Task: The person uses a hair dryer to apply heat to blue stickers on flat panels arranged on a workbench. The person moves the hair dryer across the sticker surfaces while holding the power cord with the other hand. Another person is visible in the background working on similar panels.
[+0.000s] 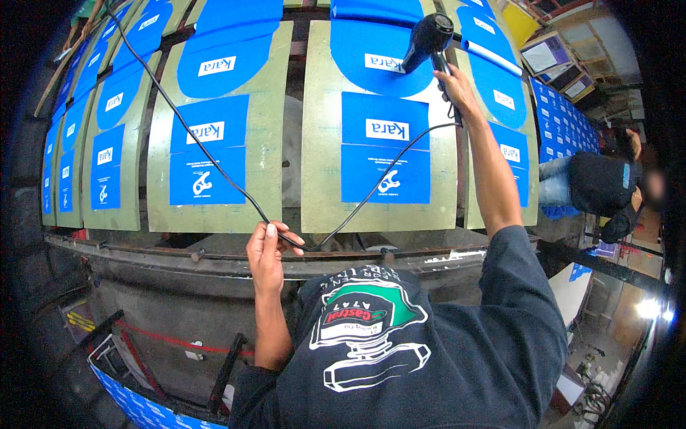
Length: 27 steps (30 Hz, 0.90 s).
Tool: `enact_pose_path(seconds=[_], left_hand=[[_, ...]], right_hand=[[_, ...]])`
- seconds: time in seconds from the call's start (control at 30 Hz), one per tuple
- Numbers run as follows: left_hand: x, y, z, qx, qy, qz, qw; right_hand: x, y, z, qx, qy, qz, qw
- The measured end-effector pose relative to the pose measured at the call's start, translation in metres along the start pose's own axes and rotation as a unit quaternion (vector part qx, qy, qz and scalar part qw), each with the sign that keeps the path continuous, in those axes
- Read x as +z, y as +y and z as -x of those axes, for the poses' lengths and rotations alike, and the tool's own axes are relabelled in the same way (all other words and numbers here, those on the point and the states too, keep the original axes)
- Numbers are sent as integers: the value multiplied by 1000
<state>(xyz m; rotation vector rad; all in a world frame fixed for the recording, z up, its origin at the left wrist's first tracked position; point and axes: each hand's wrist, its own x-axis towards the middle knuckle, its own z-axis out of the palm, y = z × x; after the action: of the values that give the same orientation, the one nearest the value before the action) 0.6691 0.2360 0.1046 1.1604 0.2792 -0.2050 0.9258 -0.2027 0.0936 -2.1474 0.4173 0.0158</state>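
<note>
My right hand [456, 92] grips the handle of a black hair dryer [435, 33]. Its nozzle points down over a rounded blue printed piece [362, 45], close to the white printed box on it; whether it touches is hard to tell. From the handle a black power cord [353, 214] sags toward me. Near the front edge of the boards, my left hand [269, 254] pinches that cord between thumb and fingers. The cord then runs up and left across the neighbouring board [265, 134]. Below the rounded piece, two rectangular blue pieces [385, 155] lie flat on an olive-coloured board [321, 161].
Several similar boards [120, 209] stand side by side, bearing blue printed pieces. A dark rail [203, 257] runs along their front. At right stands a person [600, 182] in dark clothes beside patterned blue sheets [563, 123]. Framed screens [544, 56] lean at upper right.
</note>
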Motion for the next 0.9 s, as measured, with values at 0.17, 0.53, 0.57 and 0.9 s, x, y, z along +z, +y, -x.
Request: enact_pose_path(seconds=[0.17,0.53,0.57,0.9], left_hand=[[-7,-3,7,3,-19,-6,1000],[-18,1,22,26,-28,-57,998],[-18,3,23,29,-26,-58,998],[-26,0,32,41,-10,-33,999]], right_hand=[[-7,-3,88,32,-6,-29,999],[43,-13,184,-2,-59,-106,993],[48,-14,182,-4,-71,-111,991],[49,-1,180,16,-66,-89,994]])
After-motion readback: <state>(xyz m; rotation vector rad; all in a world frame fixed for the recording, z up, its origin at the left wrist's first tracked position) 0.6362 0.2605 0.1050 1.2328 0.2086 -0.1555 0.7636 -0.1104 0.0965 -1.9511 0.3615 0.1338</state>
